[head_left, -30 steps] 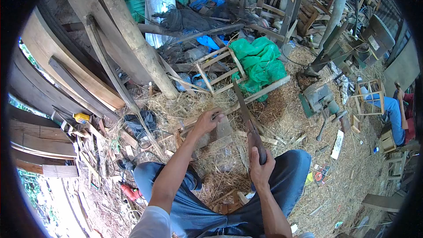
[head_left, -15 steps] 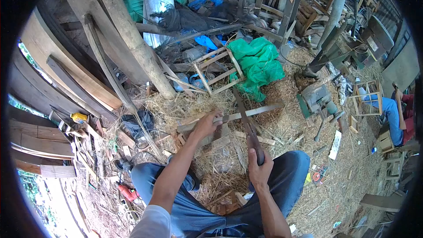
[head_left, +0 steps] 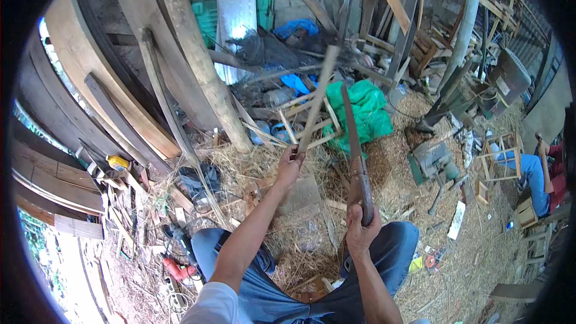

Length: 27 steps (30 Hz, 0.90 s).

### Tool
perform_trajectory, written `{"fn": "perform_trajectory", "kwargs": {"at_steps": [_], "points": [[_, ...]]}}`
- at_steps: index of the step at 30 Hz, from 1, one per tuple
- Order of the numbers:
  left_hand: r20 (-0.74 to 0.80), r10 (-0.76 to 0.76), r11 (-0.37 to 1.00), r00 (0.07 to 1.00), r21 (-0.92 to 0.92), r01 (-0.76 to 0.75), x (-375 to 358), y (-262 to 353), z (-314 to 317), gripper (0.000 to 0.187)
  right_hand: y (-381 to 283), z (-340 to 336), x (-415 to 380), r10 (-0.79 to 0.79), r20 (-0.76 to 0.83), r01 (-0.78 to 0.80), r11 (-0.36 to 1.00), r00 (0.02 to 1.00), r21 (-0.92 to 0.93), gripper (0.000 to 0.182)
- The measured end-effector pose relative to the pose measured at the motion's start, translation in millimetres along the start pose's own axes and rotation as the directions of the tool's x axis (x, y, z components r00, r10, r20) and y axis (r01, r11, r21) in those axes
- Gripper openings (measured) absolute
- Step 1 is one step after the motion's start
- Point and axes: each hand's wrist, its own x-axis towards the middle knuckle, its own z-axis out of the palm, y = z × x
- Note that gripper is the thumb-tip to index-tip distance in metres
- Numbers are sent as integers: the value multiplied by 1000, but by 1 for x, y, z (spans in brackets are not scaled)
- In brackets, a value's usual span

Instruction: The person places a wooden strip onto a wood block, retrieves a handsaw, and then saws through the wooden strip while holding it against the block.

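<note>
My left hand (head_left: 289, 168) is closed around the lower end of a narrow wooden strip (head_left: 318, 96), which points up and away, slightly to the right. In my right hand (head_left: 362, 233) is the handle of a handsaw (head_left: 353, 126). Its long dark blade points away from me, to the right of the strip and apart from it. Between my knees and beyond them, a wooden block (head_left: 300, 197) sits low on the ground below my hands. Past the strip stands a small wooden frame (head_left: 330, 114), partly hidden by it.
A green plastic sheet (head_left: 375, 117) lies behind the saw blade. To the right stands a metal machine (head_left: 433, 161); farther right sits another person (head_left: 534, 171) near a wooden frame (head_left: 504, 157). A wooden post (head_left: 207, 66) leans at left. A red power tool (head_left: 179, 269) lies by my left knee.
The strip has swung from lying crosswise under the saw to pointing up and away. The saw has come off it and shifted right. The view has tilted slightly.
</note>
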Motion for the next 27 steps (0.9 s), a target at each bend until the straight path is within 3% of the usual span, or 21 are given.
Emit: {"fn": "perform_trajectory", "kwargs": {"at_steps": [2,3,4,5,6,7,8,9,11,12,16,19,20,21,22,23,24,25,26,27], "points": [[-135,-116,932,984,-357,61,4,12,1,19,-20,9,9,6,-5,-5,998,1000,63,32],[-141,-107,934,984,-354,51,3,18,-3,19,-30,11,10,32,-15,-30,994,999,109,32],[-136,-103,934,985,-354,49,0,22,-4,21,-10,1,18,-92,55,100,980,994,-173,30],[-125,-102,933,987,-356,52,-4,26,-1,23,-12,3,22,-92,48,100,979,995,-176,30],[-111,-101,932,989,-358,55,-9,30,2,23,-16,8,30,-149,97,172,938,984,-301,29],[-63,-183,865,981,-484,130,-16,32,4,23,-17,9,34,-195,149,241,876,969,-418,30],[-6,-257,776,966,-597,203,-23,35,8,23,0,9,37,-138,144,195,817,980,-543,34],[6,-254,775,967,-596,208,-29,35,14,23,8,9,40,-140,134,191,814,981,-548,34],[-11,-358,768,934,-572,288,-42,29,20,29,20,11,45,-65,236,223,634,970,-740,35],[-9,-328,785,945,-559,267,-45,23,22,26,25,13,49,39,266,196,577,963,-793,38],[61,-297,693,953,-673,259,-53,9,13,27,39,11,64,-57,401,374,501,914,-780,38],[138,-395,705,908,-588,396,-54,32,-7,28,45,13,74,-144,456,459,524,878,-718,37],[179,-371,917,911,-80,390,-60,53,-15,33,49,13,77,-152,495,494,523,856,-694,37],[230,-371,861,900,448,240,-63,73,-21,39,51,13,81,-160,530,527,522,833,-671,37],[234,-383,856,894,453,248,-65,87,-25,39,53,11,81,-147,526,516,526,838,-675,37],[290,179,614,940,713,-337,-66,102,-31,43,52,13,82,-132,562,534,540,817,-650,37],[510,597,0,619,772,-636,-67,108,-38,48,52,14,82,-120,597,553,552,793,-624,38],[509,597,2,620,772,-636,-66,100,-48,48,52,14,81,-118,598,553,552,793,-625,38],[538,376,167,755,762,-626,-61,87,-59,46,53,13,83,-89,599,537,559,796,-631,39],[564,127,321,816,755,-572,-56,77,-64,44,51,12,87,-62,598,522,565,799,-639,40]]}}
